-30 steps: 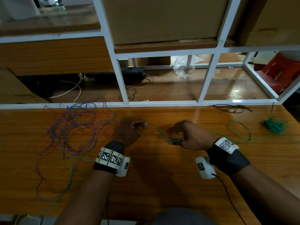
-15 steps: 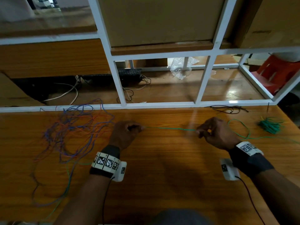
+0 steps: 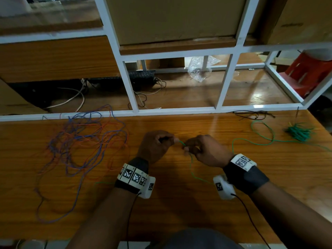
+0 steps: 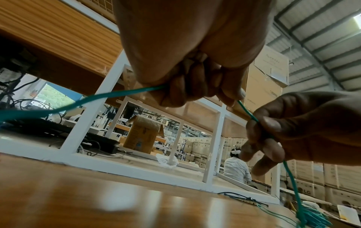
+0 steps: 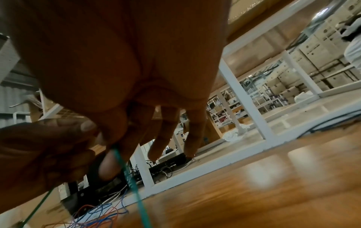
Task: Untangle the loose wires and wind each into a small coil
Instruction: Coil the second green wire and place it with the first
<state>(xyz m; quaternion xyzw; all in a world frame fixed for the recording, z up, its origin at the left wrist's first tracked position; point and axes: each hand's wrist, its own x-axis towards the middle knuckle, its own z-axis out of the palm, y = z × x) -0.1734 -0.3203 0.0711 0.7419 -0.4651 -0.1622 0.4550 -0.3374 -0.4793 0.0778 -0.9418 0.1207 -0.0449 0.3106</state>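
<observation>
1. Setting: a wooden bench (image 3: 179, 203) is lying under both forearms, with a white shelf frame (image 3: 133, 90) standing beyond the knuckles.
2. Left hand (image 3: 155, 145): it is curling into a fist and pinching the green wire (image 4: 117, 95); the wire is entering on the outer side of the fist and leaving at the fingertips toward the other hand.
3. Right hand (image 3: 206, 150): it is pinching the same wire between thumb and forefinger, just beside the left fingertips; its other fingers are hanging loosely.
4. Key relation: only a short span of wire is bridging the hands, running left to right. The long free part is dropping from the right hand toward the body, then trailing out past the right wrist to a green bundle (image 3: 298, 133) well to the right. The right hand is the nearer one to that slack.
5. Remaining stock: a blue and orange tangle (image 3: 80, 141) is lying well to the left of the left hand, untouched.
6. Judgement: winding is probably calling for the right hand to be feeding slack around the left.
</observation>
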